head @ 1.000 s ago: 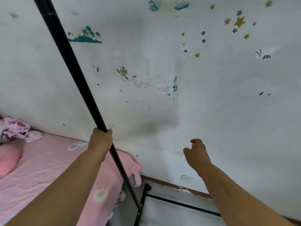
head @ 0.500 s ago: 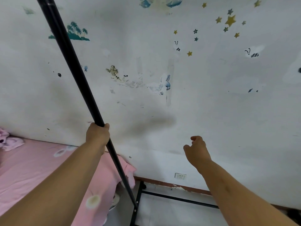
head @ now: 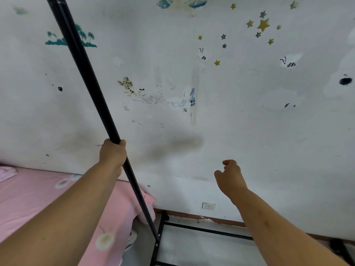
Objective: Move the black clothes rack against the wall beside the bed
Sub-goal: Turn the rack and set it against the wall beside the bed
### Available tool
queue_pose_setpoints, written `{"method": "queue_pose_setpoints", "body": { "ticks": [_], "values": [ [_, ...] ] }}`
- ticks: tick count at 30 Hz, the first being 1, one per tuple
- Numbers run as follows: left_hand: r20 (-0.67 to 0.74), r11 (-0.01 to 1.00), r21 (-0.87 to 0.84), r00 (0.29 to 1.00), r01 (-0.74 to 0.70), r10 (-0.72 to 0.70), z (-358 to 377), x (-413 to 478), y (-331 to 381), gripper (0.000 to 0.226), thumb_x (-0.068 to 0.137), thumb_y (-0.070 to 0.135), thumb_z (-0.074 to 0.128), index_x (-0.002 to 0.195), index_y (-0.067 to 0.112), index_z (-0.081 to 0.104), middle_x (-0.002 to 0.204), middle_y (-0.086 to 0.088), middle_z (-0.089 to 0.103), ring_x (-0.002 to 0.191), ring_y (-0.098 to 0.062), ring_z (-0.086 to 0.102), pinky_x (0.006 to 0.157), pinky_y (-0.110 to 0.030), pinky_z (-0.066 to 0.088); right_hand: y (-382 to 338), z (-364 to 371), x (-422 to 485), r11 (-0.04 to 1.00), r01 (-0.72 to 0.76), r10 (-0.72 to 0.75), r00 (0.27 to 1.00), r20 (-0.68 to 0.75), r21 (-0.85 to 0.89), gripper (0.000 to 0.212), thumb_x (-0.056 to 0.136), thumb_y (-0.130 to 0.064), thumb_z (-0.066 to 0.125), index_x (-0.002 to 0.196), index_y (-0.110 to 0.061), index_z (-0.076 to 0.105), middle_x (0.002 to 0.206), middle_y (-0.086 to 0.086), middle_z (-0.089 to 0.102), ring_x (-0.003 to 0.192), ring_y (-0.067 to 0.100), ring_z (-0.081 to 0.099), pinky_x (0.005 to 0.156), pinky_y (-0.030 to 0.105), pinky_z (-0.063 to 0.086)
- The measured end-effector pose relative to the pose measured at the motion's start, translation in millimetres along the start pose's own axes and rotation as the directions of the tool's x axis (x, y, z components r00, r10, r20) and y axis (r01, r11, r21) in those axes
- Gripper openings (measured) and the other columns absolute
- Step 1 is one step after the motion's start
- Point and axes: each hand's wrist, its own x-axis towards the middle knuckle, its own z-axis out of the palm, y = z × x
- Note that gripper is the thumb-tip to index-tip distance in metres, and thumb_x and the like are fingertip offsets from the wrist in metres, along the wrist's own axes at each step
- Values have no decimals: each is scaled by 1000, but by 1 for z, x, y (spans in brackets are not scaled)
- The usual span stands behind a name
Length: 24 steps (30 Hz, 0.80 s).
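The black clothes rack [head: 90,81] shows as one long upright pole slanting from the top left down to its base frame [head: 203,230] on the floor by the wall. My left hand [head: 113,154] is shut around that pole at mid height. My right hand [head: 230,176] hovers to the right, empty, fingers loosely curled and apart, in front of the white wall [head: 249,131]. The bed [head: 38,202] with a pink sheet lies at the lower left, its corner touching the pole's lower part. The rack's right side is out of view.
The wall carries stickers: stars, palm trees, a tiger, a rabbit. A wall socket [head: 208,206] sits low above the brown skirting board [head: 217,219]. Pale floor shows inside the base frame. A dark rack foot [head: 340,246] appears at the lower right edge.
The view has shifted to the right, so less of the bed shows and the pink bundle on it has left the frame. My left hand keeps its grip on the pole; my right hand stays empty.
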Motion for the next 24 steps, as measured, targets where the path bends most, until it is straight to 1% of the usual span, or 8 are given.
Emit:
{"method": "queue_pose_setpoints", "body": {
  "ticks": [7, 9, 12, 18, 20, 21, 23, 24],
  "values": [
    [29, 999, 12, 999, -39, 38, -5, 0, -4, 37, 91, 28, 50, 121, 6, 49, 112, -17, 60, 98, -35, 58, 89, -47, 51, -3, 7, -3, 1000, 12, -12, 1000, 11, -8, 47, 90, -12, 50, 135, -13, 37, 138, 9, 44, 96, 26, 61, 76, 35, 51],
    [63, 998, 24, 997, -53, 51, -6, -1, -4, 38, 92, 27, 49, 124, 6, 46, 113, -17, 59, 93, -32, 57, 82, -42, 51, -4, 9, -5, 1000, 15, -15, 1000, 16, -16, 47, 90, -12, 50, 135, -13, 37, 137, 9, 44, 96, 26, 61, 76, 35, 51],
    [83, 997, 42, 995, -61, 57, -3, -4, -8, 43, 92, 23, 50, 130, 5, 40, 116, -15, 56, 87, -27, 52, 72, -35, 41, -6, 10, -6, 1000, 20, -20, 1000, 21, -13, 47, 90, -12, 50, 135, -13, 37, 137, 9, 44, 96, 26, 61, 76, 35, 50],
    [-21, 996, 31, 997, 81, -81, 13, -18, -5, 46, 90, 13, 46, 132, 0, 32, 125, -18, 51, 89, -28, 50, 73, -33, 41, -7, 4, -10, 999, 34, -34, 999, 9, -13, 46, 91, -13, 50, 135, -13, 38, 136, 8, 45, 95, 25, 61, 74, 34, 50],
    [-19, 993, 39, 994, 108, -107, 18, -21, -6, 45, 88, 11, 46, 129, -4, 38, 115, -19, 55, 80, -27, 48, 68, -32, 41, -4, -3, -11, 999, 40, -40, 999, -3, -14, 46, 90, -13, 50, 135, -13, 37, 135, 8, 45, 95, 26, 60, 75, 35, 51],
    [6, 993, 35, 994, 110, -110, 20, -23, -7, 43, 88, 11, 48, 127, -6, 42, 99, -17, 57, 70, -25, 46, 60, -30, 39, -2, -6, -11, 999, 41, -41, 999, -8, -11, 46, 90, -13, 50, 135, -13, 37, 135, 8, 45, 95, 26, 60, 75, 35, 50],
    [61, 991, -1, 990, 131, -131, 27, -29, -10, 38, 87, 12, 50, 119, -8, 50, 70, -6, 45, 56, -19, 39, 50, -26, 35, 4, -15, -12, 999, 45, -46, 999, -19, -10, 46, 90, -14, 50, 135, -14, 38, 135, 8, 44, 95, 25, 60, 74, 34, 49],
    [93, 986, -24, 983, 163, -161, 30, -34, -11, 32, 87, 11, 50, 111, -9, 52, 68, -6, 42, 56, -19, 38, 52, -25, 35, 7, -20, -12, 999, 44, -44, 999, -20, -5, 46, 90, -14, 50, 135, -14, 38, 135, 7, 44, 94, 25, 59, 73, 33, 48]
  ]
}}
